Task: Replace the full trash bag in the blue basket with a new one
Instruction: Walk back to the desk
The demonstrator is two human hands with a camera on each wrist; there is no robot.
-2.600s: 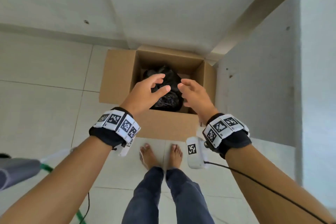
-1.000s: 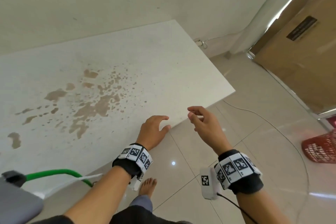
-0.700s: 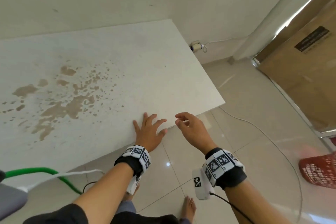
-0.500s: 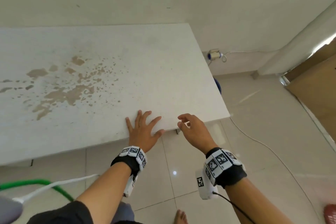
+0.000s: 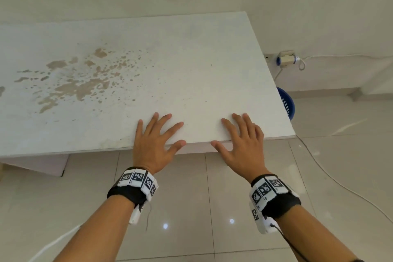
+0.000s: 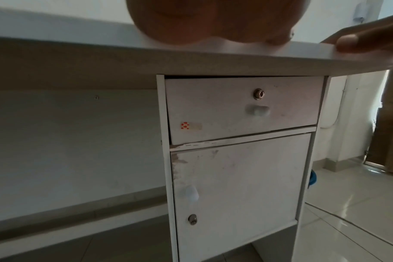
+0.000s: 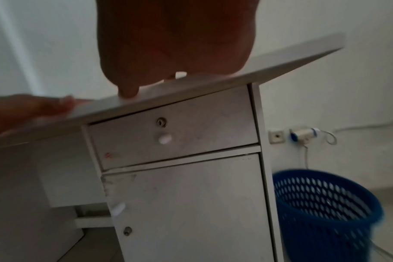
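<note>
The blue basket (image 5: 287,102) stands on the floor at the right end of a white desk (image 5: 191,59), mostly hidden behind the desk top. In the right wrist view the blue basket (image 7: 325,212) shows its mesh wall; what is inside it is blurred. No trash bag is in view. My left hand (image 5: 157,134) lies flat with spread fingers on the desk top at its front edge. My right hand (image 5: 240,134) lies flat beside it, its thumb over the edge. Neither hand holds anything.
Under the desk top below my hands are a drawer (image 6: 236,109) with a lock and knob, and a cabinet door (image 6: 236,195). A wall socket with a plug (image 5: 287,60) is behind the basket. A white cable (image 5: 331,176) runs across the tiled floor at right.
I have turned away from the cardboard box with the black bag to the white desk. Both hands have come down from the air and now lie flat on its front edge.
</note>
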